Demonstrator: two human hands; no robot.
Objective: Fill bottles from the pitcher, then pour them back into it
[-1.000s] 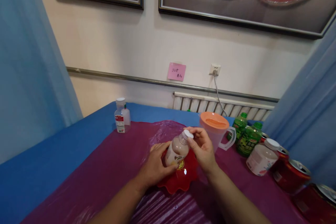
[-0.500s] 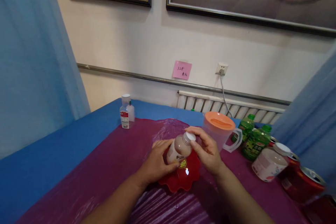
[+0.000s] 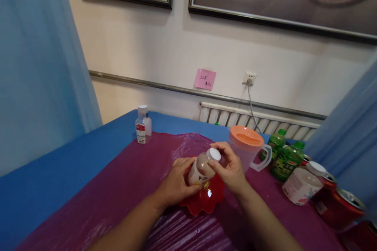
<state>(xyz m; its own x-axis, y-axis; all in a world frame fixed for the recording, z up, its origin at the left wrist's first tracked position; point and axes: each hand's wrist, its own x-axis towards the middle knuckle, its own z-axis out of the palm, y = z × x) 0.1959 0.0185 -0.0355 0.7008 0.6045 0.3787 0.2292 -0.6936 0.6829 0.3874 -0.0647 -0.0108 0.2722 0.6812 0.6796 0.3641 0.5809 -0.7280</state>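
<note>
A clear plastic bottle (image 3: 203, 168) with a white cap (image 3: 215, 154) and a printed label leans to the right above a red scalloped dish (image 3: 203, 204). My left hand (image 3: 178, 180) wraps round its body from the left, thumb across the front. At the top, my right hand (image 3: 231, 170) grips with its thumb in front and its fingers behind, just at the neck and cap. The cap sits on the bottle. Part of the dish is hidden behind the bottle and my left hand. What the dish holds, if anything, I cannot make out.
Right of my hands stands a clear pitcher (image 3: 247, 153) with an orange lid. Beyond it are green bottles (image 3: 287, 160), a white-capped bottle (image 3: 302, 186) and red cans (image 3: 338, 206). Another clear bottle (image 3: 143, 127) stands back left. Purple plastic sheeting (image 3: 123, 184) covers part of the blue table (image 3: 59, 168).
My right hand has shifted slightly on the bottle's top: the thumb now lies lower, at the neck, and more of the cap shows. The bottle has turned slightly in my left hand.
</note>
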